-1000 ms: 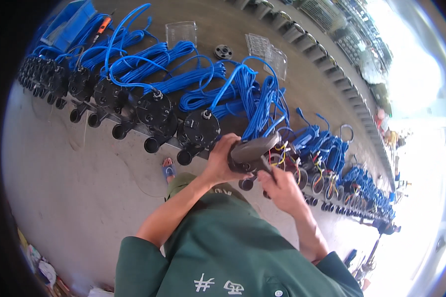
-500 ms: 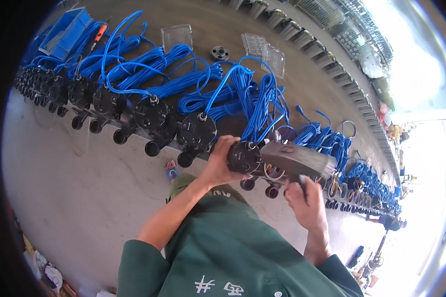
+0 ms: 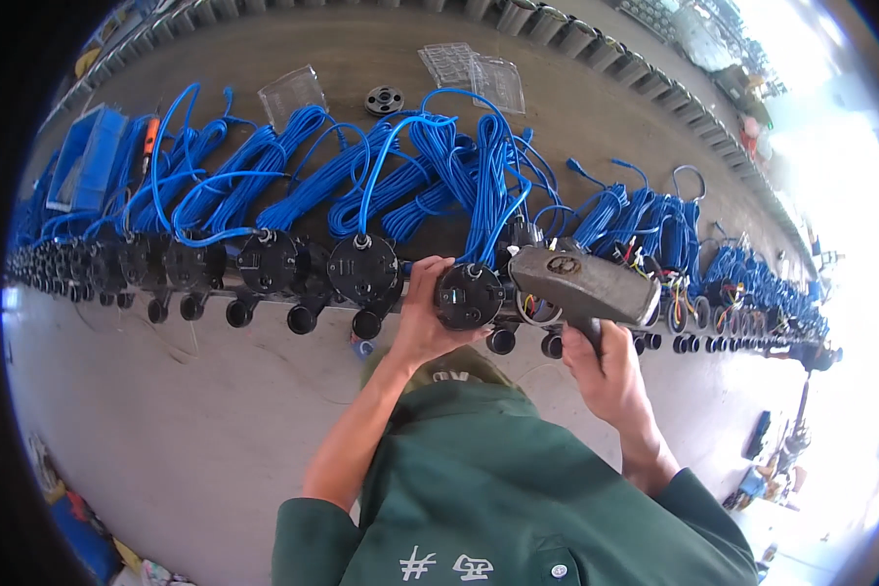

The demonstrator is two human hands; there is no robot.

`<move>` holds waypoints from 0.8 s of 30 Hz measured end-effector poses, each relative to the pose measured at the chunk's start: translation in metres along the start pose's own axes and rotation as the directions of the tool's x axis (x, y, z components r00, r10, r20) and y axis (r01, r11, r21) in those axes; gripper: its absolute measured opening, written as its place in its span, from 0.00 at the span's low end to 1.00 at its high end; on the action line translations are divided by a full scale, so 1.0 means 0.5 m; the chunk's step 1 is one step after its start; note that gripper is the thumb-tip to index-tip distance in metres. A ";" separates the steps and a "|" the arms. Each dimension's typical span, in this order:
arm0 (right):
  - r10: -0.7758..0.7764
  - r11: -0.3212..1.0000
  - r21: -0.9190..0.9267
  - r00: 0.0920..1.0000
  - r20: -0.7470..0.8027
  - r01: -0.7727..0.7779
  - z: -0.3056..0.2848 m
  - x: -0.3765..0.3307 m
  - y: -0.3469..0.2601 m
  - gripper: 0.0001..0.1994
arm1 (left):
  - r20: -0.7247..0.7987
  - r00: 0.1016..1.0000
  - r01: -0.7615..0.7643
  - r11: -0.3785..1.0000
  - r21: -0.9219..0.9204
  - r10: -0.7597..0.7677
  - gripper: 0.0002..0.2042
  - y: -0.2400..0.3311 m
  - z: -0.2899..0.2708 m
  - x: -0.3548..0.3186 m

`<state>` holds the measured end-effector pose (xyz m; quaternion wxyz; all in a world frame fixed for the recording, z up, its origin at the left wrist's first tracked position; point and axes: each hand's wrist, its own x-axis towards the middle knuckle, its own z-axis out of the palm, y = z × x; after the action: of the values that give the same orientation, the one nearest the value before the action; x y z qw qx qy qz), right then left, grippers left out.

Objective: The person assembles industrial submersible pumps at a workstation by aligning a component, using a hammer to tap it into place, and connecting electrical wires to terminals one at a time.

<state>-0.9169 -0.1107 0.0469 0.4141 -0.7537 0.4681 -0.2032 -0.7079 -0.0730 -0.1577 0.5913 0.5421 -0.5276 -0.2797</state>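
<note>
My left hand (image 3: 428,314) grips a round black device (image 3: 469,296) at the front edge of the workbench (image 3: 576,117). My right hand (image 3: 606,369) holds the handle of a heavy grey hammer (image 3: 581,283), whose head lies level just right of that device. A long row of similar black round devices (image 3: 264,264) with short black pipe stubs lines the bench edge. Each carries a coil of blue cable (image 3: 400,176) laid back across the bench. Further right, open units with coloured wires (image 3: 679,293) sit in the same row.
Clear plastic trays (image 3: 474,68) and a black ring-shaped part (image 3: 384,100) lie at the back of the bench. A blue box (image 3: 86,156) stands at the far left. Below is a grey concrete floor (image 3: 166,430). My green sleeves fill the lower middle.
The hammer has swung from against the black device out to the right, and my right hand has dropped lower on its handle. My left hand has stayed on the device.
</note>
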 end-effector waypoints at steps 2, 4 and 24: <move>0.060 0.948 -0.314 0.998 0.009 -0.054 0.035 -0.007 0.086 0.14 | 0.033 0.999 -0.024 1.000 0.016 0.024 0.51 0.000 0.009 0.013; 0.141 0.951 -0.287 0.987 0.071 -0.115 0.058 -0.009 0.123 0.17 | 0.061 0.998 -0.036 0.998 0.049 0.033 0.51 -0.003 0.005 0.015; 0.092 0.979 -0.174 0.992 -0.081 -0.105 0.084 -0.172 0.276 0.12 | 0.123 0.670 0.725 0.681 0.106 -0.732 0.26 -0.359 0.131 -0.292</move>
<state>-1.0029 -0.0474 -0.0826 0.3372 -0.7559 0.5358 -0.1669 -0.7673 -0.0100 -0.3822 0.3743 0.6978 -0.3186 -0.5210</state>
